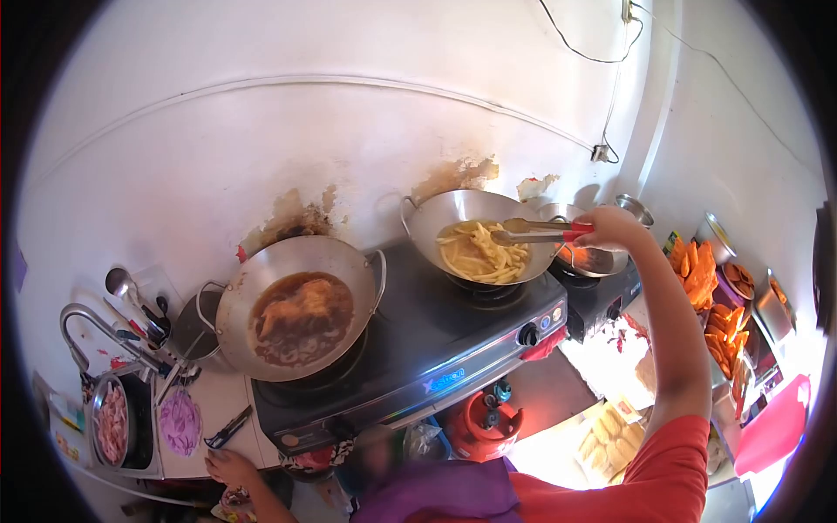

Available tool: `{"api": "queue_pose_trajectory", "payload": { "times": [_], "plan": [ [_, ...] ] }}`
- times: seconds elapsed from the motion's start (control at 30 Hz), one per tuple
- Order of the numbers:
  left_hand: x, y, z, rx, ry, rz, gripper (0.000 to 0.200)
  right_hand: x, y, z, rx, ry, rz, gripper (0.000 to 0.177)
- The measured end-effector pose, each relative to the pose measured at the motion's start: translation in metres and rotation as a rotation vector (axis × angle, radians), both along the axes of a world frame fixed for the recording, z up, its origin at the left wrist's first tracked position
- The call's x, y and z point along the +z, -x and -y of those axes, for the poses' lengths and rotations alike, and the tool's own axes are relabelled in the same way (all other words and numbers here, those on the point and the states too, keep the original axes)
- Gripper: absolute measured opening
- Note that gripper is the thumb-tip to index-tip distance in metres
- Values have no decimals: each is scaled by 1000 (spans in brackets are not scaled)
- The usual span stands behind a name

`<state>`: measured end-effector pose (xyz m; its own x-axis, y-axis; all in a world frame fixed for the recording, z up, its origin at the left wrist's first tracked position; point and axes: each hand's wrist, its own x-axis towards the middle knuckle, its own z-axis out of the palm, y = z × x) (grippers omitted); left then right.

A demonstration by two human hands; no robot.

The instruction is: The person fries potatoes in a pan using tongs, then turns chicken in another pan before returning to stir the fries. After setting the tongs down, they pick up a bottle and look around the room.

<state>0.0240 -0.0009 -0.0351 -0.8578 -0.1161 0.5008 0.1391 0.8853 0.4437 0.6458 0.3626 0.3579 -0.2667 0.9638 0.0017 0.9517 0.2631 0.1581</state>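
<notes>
My right hand (608,230) grips red-handled metal tongs (540,232), whose tips reach into the fries (484,253) frying in oil in the right wok (436,216). Low on the left, my left hand (230,469) rests at the counter's edge with its fingers loosely extended, holding nothing that I can see. Just above it lies a dark-handled utensil (228,427). Sliced purple onions (180,424) are spread beside it. In the left wok (301,253), a large browned piece of food (305,309) fries in dark oil.
Both woks stand on a black gas stove (410,340), with an orange gas cylinder (485,427) below. A sink with a curved faucet (77,327) and a bowl of raw meat (111,423) are at left. Orange fried pieces (697,277) are stacked at right.
</notes>
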Motion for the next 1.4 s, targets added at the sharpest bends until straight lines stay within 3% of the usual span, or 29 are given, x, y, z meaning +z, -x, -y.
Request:
{"api": "queue_pose_trajectory", "payload": {
  "times": [0.2, 0.4, 0.63, 0.83, 1.03, 1.23, 1.4],
  "plan": [
    [7, -8, -2, 1, 48, 46, 39, 18, 40, 37, 93, -200, 98, 46],
    [-1, -5, -1, -11, -56, -35, 37, 28, 130, 81, 512, -390, -173, 39],
    [5, -7, -5, 9, -112, 16, 36, -23, 223, 103, 837, -219, 41, 49],
    [11, -13, -6, 11, -110, 36, 37, -36, 257, 86, 817, -192, 126, 49],
    [9, -12, -7, 24, -112, -2, 36, 5, 242, 100, 875, -59, 129, 45],
    [9, -12, -6, -1, -113, -46, 35, 0, 229, 100, 893, -175, -15, 46],
    [1, -4, -1, -29, -23, -135, 33, 10, 189, 98, 717, -354, -168, 45]
  ]
}}
